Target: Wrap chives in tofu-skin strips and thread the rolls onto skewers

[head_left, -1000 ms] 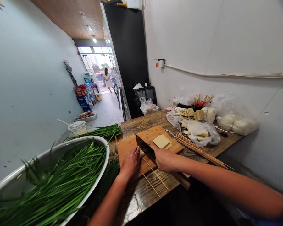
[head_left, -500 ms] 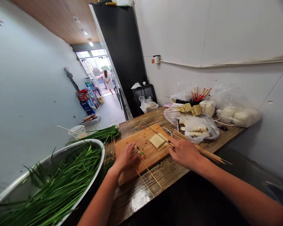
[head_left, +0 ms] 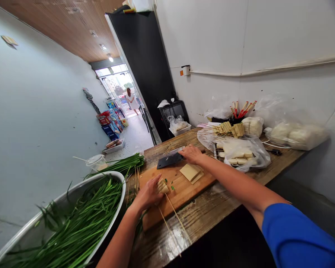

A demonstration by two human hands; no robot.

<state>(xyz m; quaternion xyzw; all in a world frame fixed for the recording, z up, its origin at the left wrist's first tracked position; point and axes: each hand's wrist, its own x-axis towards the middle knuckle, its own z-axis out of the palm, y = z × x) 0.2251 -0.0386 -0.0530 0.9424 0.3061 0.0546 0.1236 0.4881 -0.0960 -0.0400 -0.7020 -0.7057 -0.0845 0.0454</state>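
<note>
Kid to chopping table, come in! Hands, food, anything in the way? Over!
Left hand on skewered rolls. Right hand gripping cleaver, blade lying flat. Rolls on cutting board, two skewers sticking out. Green scraps beside them.

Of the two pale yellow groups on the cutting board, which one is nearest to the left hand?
The rolled group, touching the left hand; the other group, the flat sheets, lies apart from that hand.
</note>
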